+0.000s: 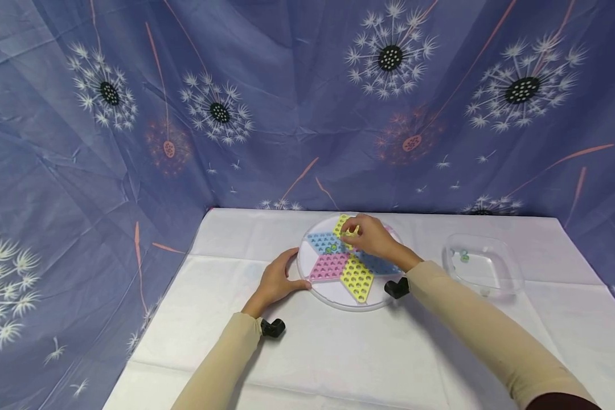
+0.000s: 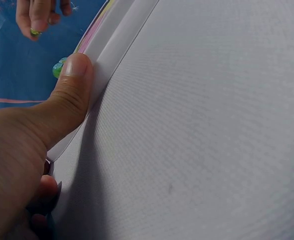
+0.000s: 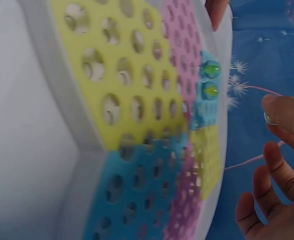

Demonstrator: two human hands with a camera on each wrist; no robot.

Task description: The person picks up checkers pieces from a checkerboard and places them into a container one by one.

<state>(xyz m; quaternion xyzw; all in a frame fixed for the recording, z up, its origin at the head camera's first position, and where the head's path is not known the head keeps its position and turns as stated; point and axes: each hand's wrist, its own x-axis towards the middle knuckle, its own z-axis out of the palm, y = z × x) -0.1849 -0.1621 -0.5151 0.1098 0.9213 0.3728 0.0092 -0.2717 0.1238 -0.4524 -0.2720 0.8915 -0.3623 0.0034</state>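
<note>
A round white Chinese checkers board (image 1: pixel 333 297) carries a star of yellow, pink and blue perforated sections. My left hand (image 1: pixel 278 279) grips its left rim, thumb (image 2: pixel 76 75) against the side wall and fingers farther back along the edge. Between thumb and index finger my right hand (image 1: pixel 371 234) pinches a small glass marble (image 3: pixel 270 119), yellow-green in the left wrist view, held over the far part of the board. The other right fingers are loosely bent. Two green-blue marbles (image 3: pixel 210 80) sit side by side in holes of a blue section.
To the right of the board stands a clear plastic container (image 1: pixel 512 267) with several marbles (image 1: pixel 463 256) inside. A white cloth (image 1: pixel 338 353) covers the table. Blue dandelion-print fabric (image 1: pixel 297 114) hangs behind and at the left. Both wrists carry small black cameras.
</note>
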